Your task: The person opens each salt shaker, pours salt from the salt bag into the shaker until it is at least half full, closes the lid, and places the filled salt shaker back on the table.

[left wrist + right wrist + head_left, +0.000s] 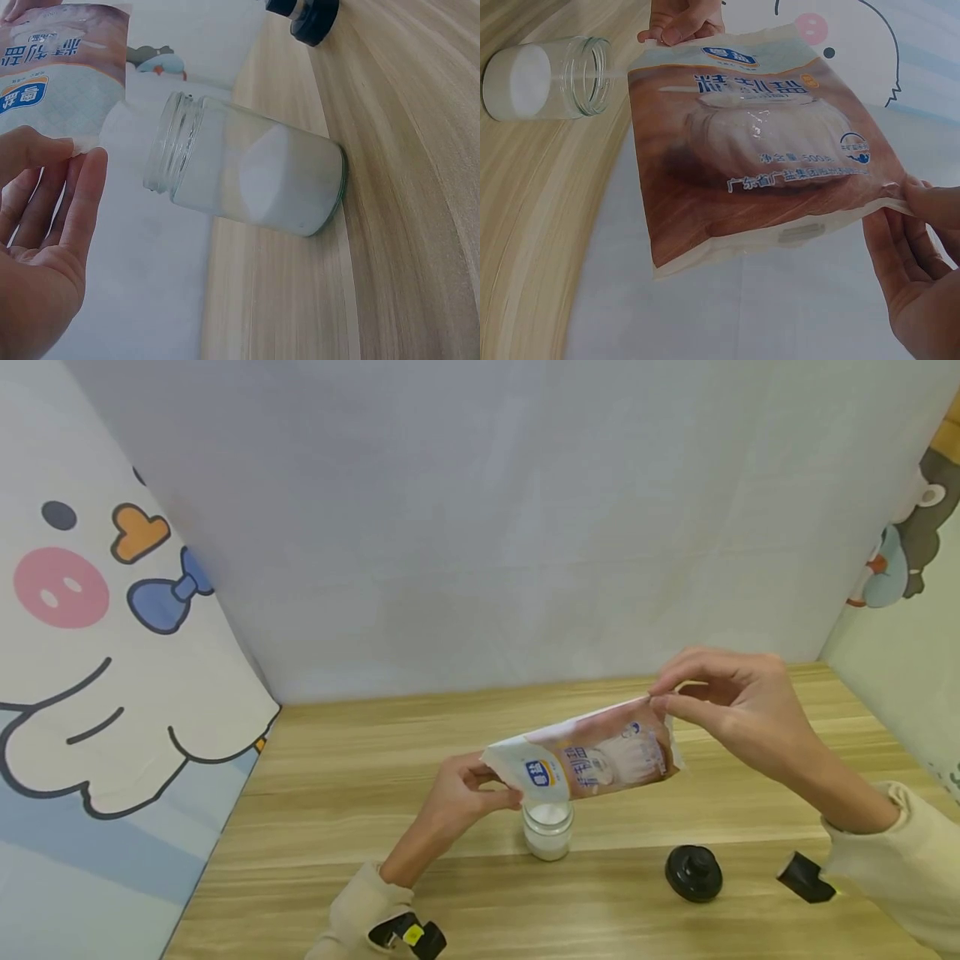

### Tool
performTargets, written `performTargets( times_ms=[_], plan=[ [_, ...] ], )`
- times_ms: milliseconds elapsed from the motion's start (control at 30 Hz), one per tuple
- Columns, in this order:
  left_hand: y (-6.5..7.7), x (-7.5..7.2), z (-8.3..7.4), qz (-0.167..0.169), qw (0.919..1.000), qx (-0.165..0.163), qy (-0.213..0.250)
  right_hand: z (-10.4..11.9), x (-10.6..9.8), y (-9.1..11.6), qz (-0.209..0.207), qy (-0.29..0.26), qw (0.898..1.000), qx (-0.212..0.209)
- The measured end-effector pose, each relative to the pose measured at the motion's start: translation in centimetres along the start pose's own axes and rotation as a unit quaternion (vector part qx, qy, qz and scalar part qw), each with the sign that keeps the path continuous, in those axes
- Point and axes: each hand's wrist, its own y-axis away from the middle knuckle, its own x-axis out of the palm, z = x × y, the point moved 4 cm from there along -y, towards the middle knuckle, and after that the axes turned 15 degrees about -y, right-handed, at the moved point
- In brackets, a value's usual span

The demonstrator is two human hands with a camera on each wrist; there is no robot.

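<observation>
A brown and white bag of salt [611, 750] is tilted over an open glass jar [548, 831], its printed front turned up. My left hand [459, 797] pinches the bag's lower end near the corner, beside the jar's mouth. At the raised far end, my right hand [738, 710] pinches a corner between thumb and fingers. A thin white stream of salt [616, 74] runs from the bag into the jar in the right wrist view. White salt [264, 174] lies inside the jar, partway up.
A black round lid with a knob [693, 872] lies on the wooden table [337, 860], right of the jar. A pale grey cloth wall [487, 527] stands behind the table. Panels with cartoon prints [97, 610] close off the left and right sides.
</observation>
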Motion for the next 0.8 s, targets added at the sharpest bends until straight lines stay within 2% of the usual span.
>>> performTargets(
  times_ms=[800],
  plan=[
    [-0.07, 0.18, 0.12, -0.003, 0.9999, -0.004, 0.013, -0.17, -0.03, 0.01, 0.004, -0.008, 1.0, -0.009]
  ],
)
